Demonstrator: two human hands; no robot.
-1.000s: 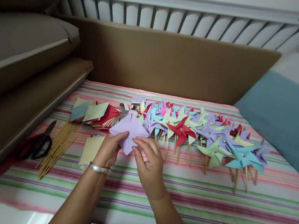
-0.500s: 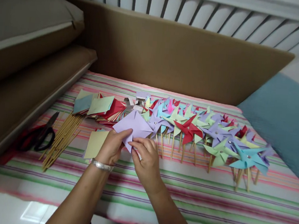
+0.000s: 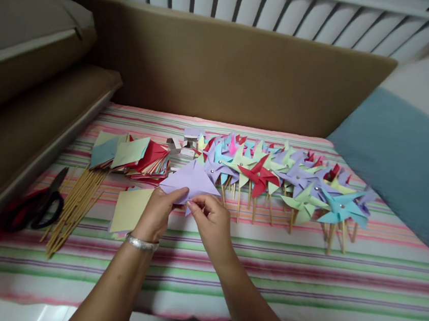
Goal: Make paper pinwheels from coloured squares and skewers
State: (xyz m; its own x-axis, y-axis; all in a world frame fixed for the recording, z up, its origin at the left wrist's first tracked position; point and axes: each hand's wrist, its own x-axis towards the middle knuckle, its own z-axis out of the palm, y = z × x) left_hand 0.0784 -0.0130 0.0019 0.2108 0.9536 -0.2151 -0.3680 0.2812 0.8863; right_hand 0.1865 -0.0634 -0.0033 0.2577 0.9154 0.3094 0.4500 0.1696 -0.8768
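Note:
A square of purple paper with slits running in from its corners is held up over the striped cloth. My left hand grips its near left side, thumb on top and the other fingers hidden underneath. At the near corner, my right hand pinches a flap of the same sheet between thumb and index finger, bending it toward the middle. Just left of my left hand lies a small pile of square paper with a yellow sheet on top. Several finished pinwheels on sticks lie beyond my right hand.
Wooden sticks and black-handled scissors lie at the left. Behind them are stacks of coloured paper squares and small open boxes. A brown board stands at the back, a blue cushion at the right.
My right fingers have moved the paper's near corner up and inward, so the flap now bends toward the centre. The camera view has shifted slightly, moving the scene left.

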